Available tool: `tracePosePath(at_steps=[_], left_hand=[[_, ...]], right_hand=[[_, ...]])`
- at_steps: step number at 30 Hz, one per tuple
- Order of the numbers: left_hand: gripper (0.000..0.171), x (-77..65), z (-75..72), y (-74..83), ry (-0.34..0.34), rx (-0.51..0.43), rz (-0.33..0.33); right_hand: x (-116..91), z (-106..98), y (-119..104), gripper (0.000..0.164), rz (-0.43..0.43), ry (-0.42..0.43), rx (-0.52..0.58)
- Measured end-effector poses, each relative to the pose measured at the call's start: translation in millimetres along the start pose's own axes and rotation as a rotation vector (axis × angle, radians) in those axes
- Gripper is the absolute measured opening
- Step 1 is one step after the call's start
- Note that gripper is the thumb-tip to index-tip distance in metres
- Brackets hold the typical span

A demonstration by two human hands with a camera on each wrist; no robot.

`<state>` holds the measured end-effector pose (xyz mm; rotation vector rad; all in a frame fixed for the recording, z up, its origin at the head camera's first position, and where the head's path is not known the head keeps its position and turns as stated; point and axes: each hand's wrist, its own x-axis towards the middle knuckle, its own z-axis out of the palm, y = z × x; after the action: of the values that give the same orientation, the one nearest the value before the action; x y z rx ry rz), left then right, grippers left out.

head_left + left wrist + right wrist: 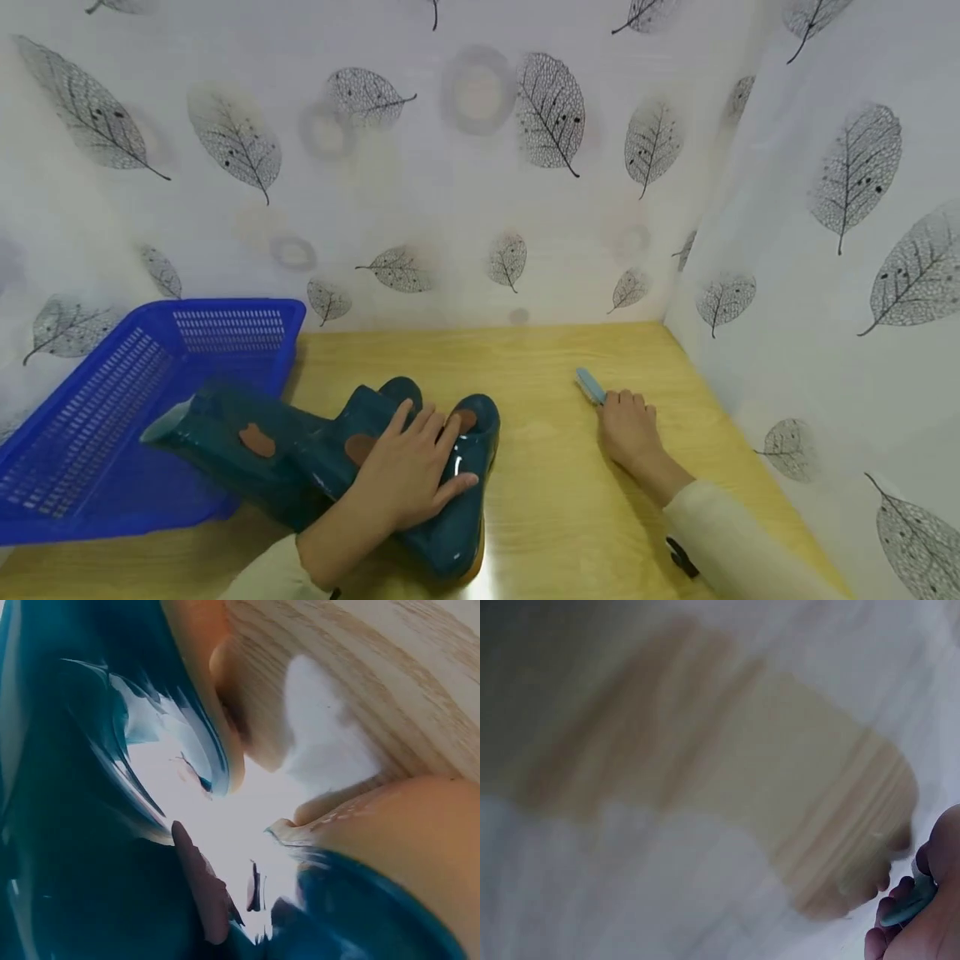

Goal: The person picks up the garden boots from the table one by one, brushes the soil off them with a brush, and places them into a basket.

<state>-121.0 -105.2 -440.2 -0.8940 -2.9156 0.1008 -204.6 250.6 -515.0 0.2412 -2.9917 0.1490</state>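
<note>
From where I stand, the pair of glossy teal boots (468, 467) lies tipped over on the desk (540, 500), lower centre of the frame, tan soles (405, 832) turned sideways and shafts reaching left across the near side of the blue basket (217, 305). Whether the shafts actually rest on its rim, I can't tell. The left hand (408, 475) lies over the boots with fingers extended and spread, not wrapped round anything; I'd say it is there to steady them, since slick, rounded boots on their sides could roll or slide. Right of centre, the right hand (630, 429) curls its fingers round a slim pale-blue brush (590, 386), one end poking out toward the upper left. Gripping it by the other end presumably leaves that part free. The brush sits well apart from the boots.
</note>
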Motion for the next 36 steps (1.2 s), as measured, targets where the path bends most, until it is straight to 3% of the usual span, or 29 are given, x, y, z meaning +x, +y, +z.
tracePosePath(at_steps=[7, 9, 14, 19, 22, 26, 32, 36], left_hand=[[0.085, 18.6, -0.2, -7.1, 0.023, 0.034, 0.004], [0.086, 20.9, 0.7, -8.1, 0.007, 0.030, 0.007], [0.086, 22.5, 0.8, -10.3, -0.002, 0.037, 0.003], [0.086, 22.3, 1.4, -9.6, -0.030, 0.017, -0.002], [0.086, 20.1, 4.1, -8.1, -0.059, -0.008, 0.005], [0.085, 17.3, 6.1, -7.9, -0.046, -0.007, 0.012], [0.086, 9.7, 5.8, -8.1, -0.091, -0.011, -0.002], [0.086, 5.4, 7.2, -6.0, -0.114, -0.022, 0.008]], right_hand=[[14.1, -12.1, -9.3, 0.028, -0.167, 0.097, 0.101], [15.4, -15.9, -13.6, 0.031, -0.203, 0.070, 0.164], [17.0, -22.0, -31.4, 0.044, -0.191, -0.028, 0.310], [11.7, -22.3, -48.3, 0.054, -0.229, -0.071, 0.378], [5.1, -21.8, -57.1, 0.054, -0.253, -0.070, 0.394], [0.9, -19.9, -68.0, 0.048, -0.296, -0.007, 0.396], [-3.9, -13.6, -79.3, 0.040, -0.453, 0.067, 0.308], [-10.8, -8.4, -80.1, 0.037, -0.480, 0.098, 0.263]])
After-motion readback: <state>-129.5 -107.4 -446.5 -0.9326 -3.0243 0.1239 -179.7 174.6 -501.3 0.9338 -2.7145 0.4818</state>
